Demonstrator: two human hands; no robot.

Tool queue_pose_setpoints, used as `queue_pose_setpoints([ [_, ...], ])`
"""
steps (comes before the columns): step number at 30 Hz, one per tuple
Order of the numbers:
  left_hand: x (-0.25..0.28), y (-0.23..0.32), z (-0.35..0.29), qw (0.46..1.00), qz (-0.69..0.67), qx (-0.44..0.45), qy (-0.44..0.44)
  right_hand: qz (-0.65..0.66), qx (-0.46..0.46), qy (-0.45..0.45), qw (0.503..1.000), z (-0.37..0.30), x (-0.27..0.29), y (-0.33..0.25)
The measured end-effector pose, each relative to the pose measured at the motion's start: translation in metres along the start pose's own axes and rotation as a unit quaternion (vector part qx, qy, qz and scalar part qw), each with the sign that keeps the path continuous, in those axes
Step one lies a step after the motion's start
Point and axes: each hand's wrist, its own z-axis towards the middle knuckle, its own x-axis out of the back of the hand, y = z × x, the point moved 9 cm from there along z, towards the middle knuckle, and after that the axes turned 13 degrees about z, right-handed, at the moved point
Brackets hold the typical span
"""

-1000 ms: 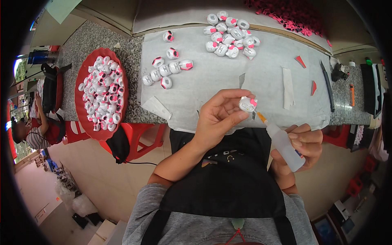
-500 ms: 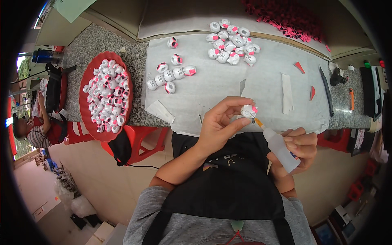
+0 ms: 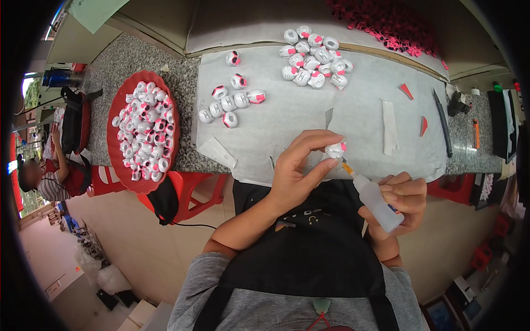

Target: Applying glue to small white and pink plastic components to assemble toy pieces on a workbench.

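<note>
Between the thumb and fingers of my left hand (image 3: 302,168) is a small white figurine head (image 3: 334,150) with a pink bow, held above the paper's front edge. My right hand (image 3: 402,203) is closed around a translucent squeeze bottle (image 3: 377,204) with an orange-yellow nozzle (image 3: 348,168). The bottle tilts up to the left, and its thin tip is close to the underside of the head; whether it touches I cannot tell. Similar white heads lie on the paper, a cluster (image 3: 312,60) at the back and a smaller group (image 3: 232,102) at the left.
A red scalloped tray (image 3: 114,149) heaped with white-and-pink heads stands at the left. White paper (image 3: 276,121) covers the worktop. At the right lie a paper strip (image 3: 390,127), red scraps (image 3: 406,91), dark tweezers (image 3: 441,118) and an orange pen-like item (image 3: 476,134). Pink pieces (image 3: 386,27) fill the shelf behind.
The head in my left hand has turned slightly, so its bow shows less. My right hand and the bottle have shifted a little left and down.
</note>
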Motion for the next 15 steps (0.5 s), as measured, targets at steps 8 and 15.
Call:
queue_pose_setpoints([
  [8, 0.015, -0.003, 0.003, 0.998, -0.049, 0.014, 0.032, 0.001, -0.021, 0.068, 0.997, 0.007, 0.016, 0.009],
  [15, 0.066, -0.004, 0.002, 0.984, -0.109, 0.033, 0.137, 0.059, -0.265, 0.014, 0.962, 0.065, 0.021, 0.087],
])
